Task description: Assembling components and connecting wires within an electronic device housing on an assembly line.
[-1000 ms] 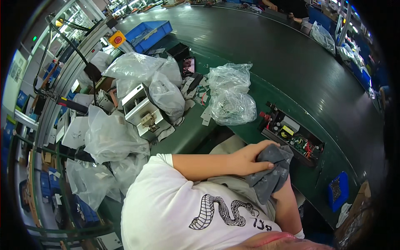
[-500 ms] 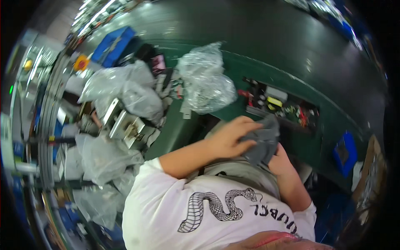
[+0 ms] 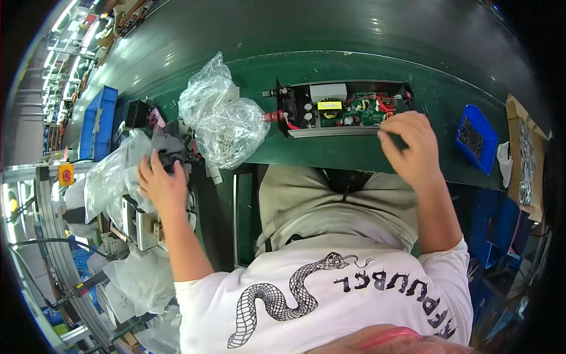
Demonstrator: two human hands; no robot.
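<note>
Change: a second before, both hands met at the lap around a grey cloth; now they were spread apart, so wiping seemed finished and work on the board resumed
Left hand (image 3: 160,184): out to the left of the circuit board, fingers closed around the grey cloth (image 3: 168,148), beside the clear bags
Right hand (image 3: 413,147): loosely curled, fingertips touching the near edge of the circuit board (image 3: 345,109); holding nothing that could be seen
Circuit board: one, in an open black case on the green belt (image 3: 365,35), straight ahead of the lap
Blue tray (image 3: 476,138): one, right of the board
Clear bags (image 3: 221,118): two bunched just left of the board, more further left
</note>
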